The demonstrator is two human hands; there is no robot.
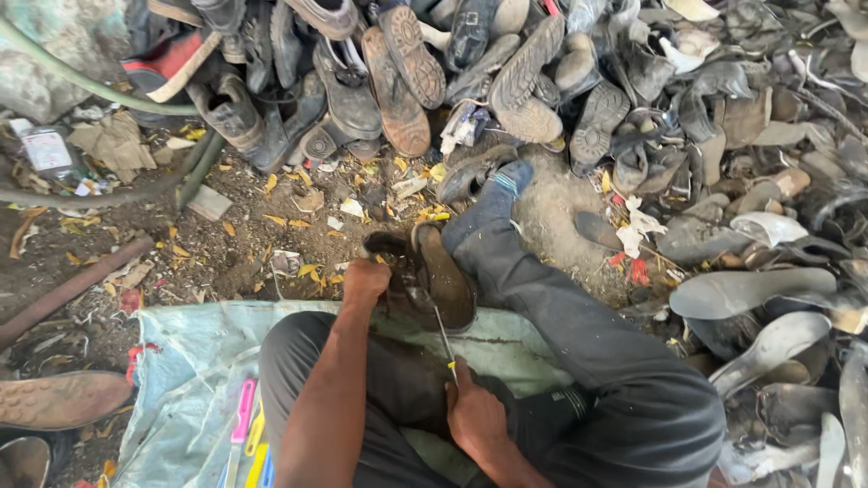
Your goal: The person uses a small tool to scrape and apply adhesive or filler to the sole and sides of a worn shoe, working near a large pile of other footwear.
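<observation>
Head view is showing one person sitting on the ground, left hand [364,280] gripping one worn brown shoe [432,276] at frame centre, fingers clamped on its edge. Right hand [475,417] is closing its grip around one thin screwdriver [445,342], tip touching the shoe. One big shoe pile [506,81] is filling the upper frame.

**Dark work clothes, bare forearms**

The person wears dark charcoal trousers [588,343], loose and creased along the legs, dusty at the knee and shin. A lighter ribbed band with thin pale stripes shows near one hem [565,398]. One foot is covered by a blue sock [502,194] with a lighter band near the toe. Both forearms are bare, with no sleeves, gloves, watch or rings visible on the left hand [364,280] or the right hand [475,420].
</observation>
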